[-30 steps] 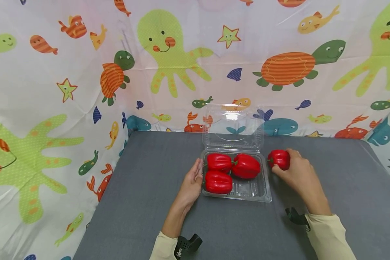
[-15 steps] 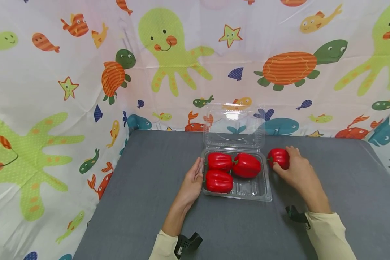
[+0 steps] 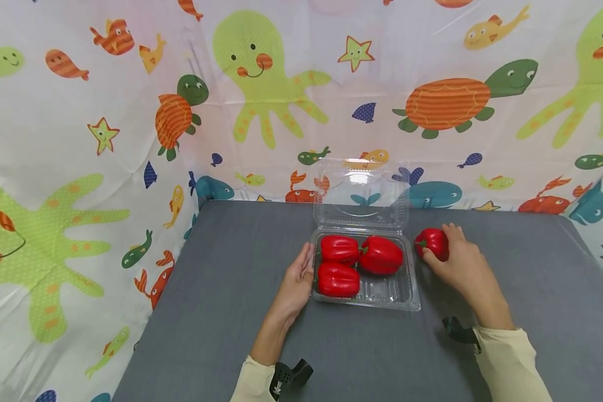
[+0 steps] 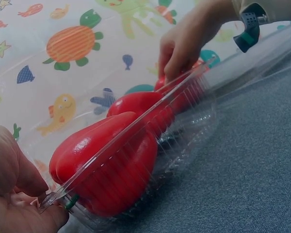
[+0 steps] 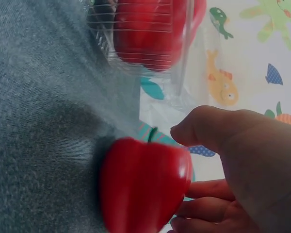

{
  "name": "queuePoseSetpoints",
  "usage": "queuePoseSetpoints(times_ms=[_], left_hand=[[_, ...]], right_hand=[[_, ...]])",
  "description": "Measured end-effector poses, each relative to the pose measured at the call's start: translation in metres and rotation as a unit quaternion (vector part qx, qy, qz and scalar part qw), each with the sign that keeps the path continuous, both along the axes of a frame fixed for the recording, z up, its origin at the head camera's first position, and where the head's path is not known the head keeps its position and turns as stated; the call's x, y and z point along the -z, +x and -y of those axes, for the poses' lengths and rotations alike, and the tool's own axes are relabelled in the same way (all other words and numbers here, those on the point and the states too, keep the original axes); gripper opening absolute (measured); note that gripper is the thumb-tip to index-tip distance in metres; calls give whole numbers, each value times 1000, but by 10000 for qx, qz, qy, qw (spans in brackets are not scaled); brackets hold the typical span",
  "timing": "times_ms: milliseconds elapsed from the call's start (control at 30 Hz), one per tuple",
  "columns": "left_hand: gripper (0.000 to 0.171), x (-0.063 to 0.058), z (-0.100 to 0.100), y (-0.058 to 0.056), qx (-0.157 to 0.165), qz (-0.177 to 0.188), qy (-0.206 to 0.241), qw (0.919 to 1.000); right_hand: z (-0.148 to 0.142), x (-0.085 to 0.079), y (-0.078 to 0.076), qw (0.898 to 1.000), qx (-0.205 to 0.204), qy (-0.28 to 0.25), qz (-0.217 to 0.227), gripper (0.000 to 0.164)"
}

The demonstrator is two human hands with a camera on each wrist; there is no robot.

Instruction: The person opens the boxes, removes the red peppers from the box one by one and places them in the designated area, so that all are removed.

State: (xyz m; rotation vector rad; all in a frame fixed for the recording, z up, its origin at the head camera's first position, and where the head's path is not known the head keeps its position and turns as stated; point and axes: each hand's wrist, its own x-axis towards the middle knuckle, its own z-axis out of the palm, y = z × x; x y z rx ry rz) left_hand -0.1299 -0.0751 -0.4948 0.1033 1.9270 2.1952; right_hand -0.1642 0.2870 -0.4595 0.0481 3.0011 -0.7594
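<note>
In the head view a clear plastic clamshell container holds three red bell peppers, one at back left, one at back right and one at front left. My left hand is at its left side; in the left wrist view the thumb and fingers pinch the rim. Right of the container, another red bell pepper rests on the table, its green stem toward the container. My right hand is around its right side. In the right wrist view the thumb stands off its surface and the fingers lie loosely behind it.
The container's clear lid stands raised at the back, near the printed sea-animal curtain. The container's front right part holds no pepper. A grey cloth covers the table, and the curtain borders it at the back and left.
The pepper by my right hand has turned slightly, showing more of its stem end, and my right fingers have loosened from it. My left hand stays at the container.
</note>
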Motion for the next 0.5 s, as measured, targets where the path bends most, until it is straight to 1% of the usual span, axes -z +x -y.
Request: queuePoseSetpoints(times_ms=[167, 300, 500], left_hand=[[65, 0, 0, -1, 6, -46, 31, 10000], [65, 1, 0, -2, 41, -97, 44, 9999], [65, 1, 0, -2, 37, -128, 53, 9999]], right_hand=[[2, -6, 4, 10000, 7, -8, -75, 96], [8, -12, 9, 9998, -2, -24, -221, 93], [22, -26, 16, 9993, -266, -108, -229, 90]])
